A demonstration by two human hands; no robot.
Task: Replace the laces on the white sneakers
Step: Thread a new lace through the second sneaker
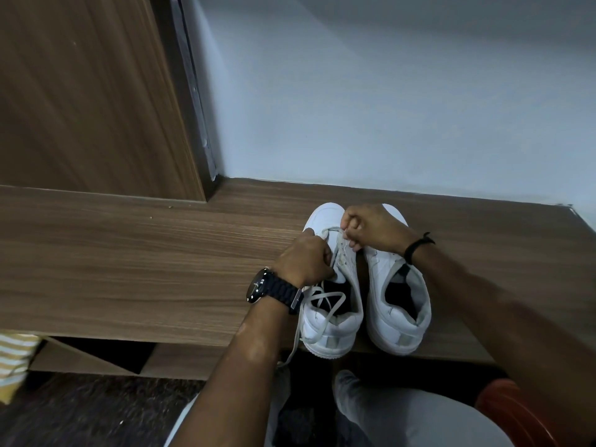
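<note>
Two white sneakers stand side by side on the wooden table, toes pointing away from me. The left sneaker has a loose whitish lace crossing its opening and trailing over the table's front edge. My left hand grips the left side of this shoe near its eyelets. My right hand pinches the lace at the lowest eyelets near the toe. The right sneaker stands beside it, and no lace shows on it.
The wooden table runs wide to the left. A wooden panel rises at the back left and a pale wall stands behind. My knees sit below the table's edge, with a striped cloth at far left.
</note>
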